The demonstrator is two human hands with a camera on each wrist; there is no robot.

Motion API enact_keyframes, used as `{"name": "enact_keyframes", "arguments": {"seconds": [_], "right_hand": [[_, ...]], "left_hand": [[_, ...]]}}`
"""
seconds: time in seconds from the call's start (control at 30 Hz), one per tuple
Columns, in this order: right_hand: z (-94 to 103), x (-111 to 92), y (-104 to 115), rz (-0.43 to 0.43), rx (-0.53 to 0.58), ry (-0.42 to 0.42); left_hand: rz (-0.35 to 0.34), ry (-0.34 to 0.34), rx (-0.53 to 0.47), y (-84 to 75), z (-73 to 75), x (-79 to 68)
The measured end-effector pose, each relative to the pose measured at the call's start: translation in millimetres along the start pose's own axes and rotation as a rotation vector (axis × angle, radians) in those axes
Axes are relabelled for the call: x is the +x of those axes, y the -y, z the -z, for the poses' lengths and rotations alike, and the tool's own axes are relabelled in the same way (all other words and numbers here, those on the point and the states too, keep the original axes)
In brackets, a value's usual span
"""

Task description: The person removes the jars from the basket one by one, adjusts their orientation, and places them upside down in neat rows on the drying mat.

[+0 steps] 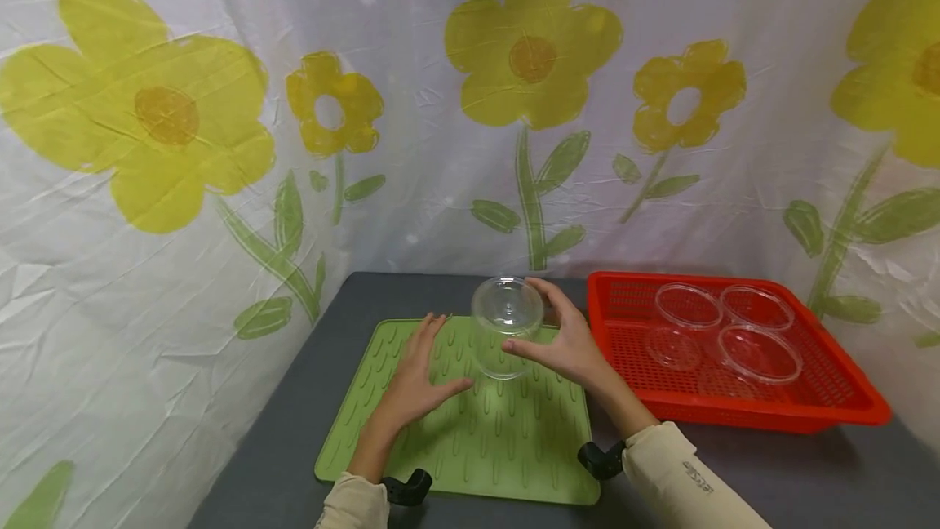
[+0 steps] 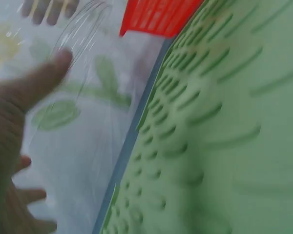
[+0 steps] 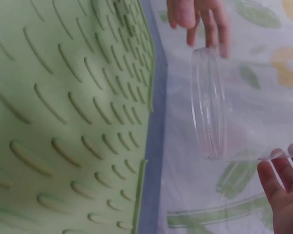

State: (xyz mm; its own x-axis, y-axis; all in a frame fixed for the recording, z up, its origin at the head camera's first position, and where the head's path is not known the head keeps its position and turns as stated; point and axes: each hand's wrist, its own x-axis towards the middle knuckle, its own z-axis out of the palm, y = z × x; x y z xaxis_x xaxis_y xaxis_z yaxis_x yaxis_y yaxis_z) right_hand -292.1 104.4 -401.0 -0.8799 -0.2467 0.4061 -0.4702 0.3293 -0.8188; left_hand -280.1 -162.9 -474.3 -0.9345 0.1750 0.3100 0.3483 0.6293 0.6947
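In the head view, my right hand [image 1: 569,345] grips a clear, round plastic tub [image 1: 507,325] from its right side, thumb in front and fingers behind. It is held over the back part of a green ridged mat [image 1: 485,431]. From the right wrist, the ringed end of the tub [image 3: 209,105] faces the mat side, and fingertips of the right hand [image 3: 285,195] touch its wall. Left of the tub is my left hand [image 1: 414,386], fingers spread and apart from it, holding nothing. Its thumb and fingers also show in the left wrist view.
A red slotted basket [image 1: 624,406] stands on the right of the dark table [image 1: 264,464], with several clear round tubs [image 1: 760,353] inside. Behind the table hangs a white cloth with yellow flowers [image 1: 411,211].
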Motion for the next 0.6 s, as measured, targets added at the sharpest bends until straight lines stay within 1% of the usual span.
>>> {"name": "enact_keyframes", "arguments": {"seconds": [0.13, 0.2, 0.3, 0.4, 0.47, 0.53, 0.6], "right_hand": [[-9.0, 6.7, -1.1, -0.036, -0.030, -0.020], [-14.5, 10.5, 0.4, -0.056, -0.040, -0.026], [-21.4, 13.7, 1.3, -0.084, -0.046, -0.029], [-30.4, 18.6, -0.2, -0.099, -0.050, -0.013], [-37.7, 22.1, -1.0, -0.110, -0.048, 0.005], [-46.0, 25.7, -1.6, -0.125, -0.045, 0.019], [-54.9, 29.5, -1.1, -0.135, -0.035, 0.034]], "left_hand": [[0.079, -0.087, 0.174, 16.4, 9.7, -3.1], [0.140, -0.096, 0.238, 21.8, 16.1, -5.4], [0.254, -0.068, 0.284, 23.7, 22.0, -10.0], [0.383, -0.009, 0.297, 22.2, 26.7, -15.1], [0.455, 0.031, 0.302, 22.6, 28.9, -18.7], [0.509, 0.069, 0.315, 24.9, 30.1, -22.4], [0.538, 0.088, 0.332, 28.3, 31.2, -25.5]]}}
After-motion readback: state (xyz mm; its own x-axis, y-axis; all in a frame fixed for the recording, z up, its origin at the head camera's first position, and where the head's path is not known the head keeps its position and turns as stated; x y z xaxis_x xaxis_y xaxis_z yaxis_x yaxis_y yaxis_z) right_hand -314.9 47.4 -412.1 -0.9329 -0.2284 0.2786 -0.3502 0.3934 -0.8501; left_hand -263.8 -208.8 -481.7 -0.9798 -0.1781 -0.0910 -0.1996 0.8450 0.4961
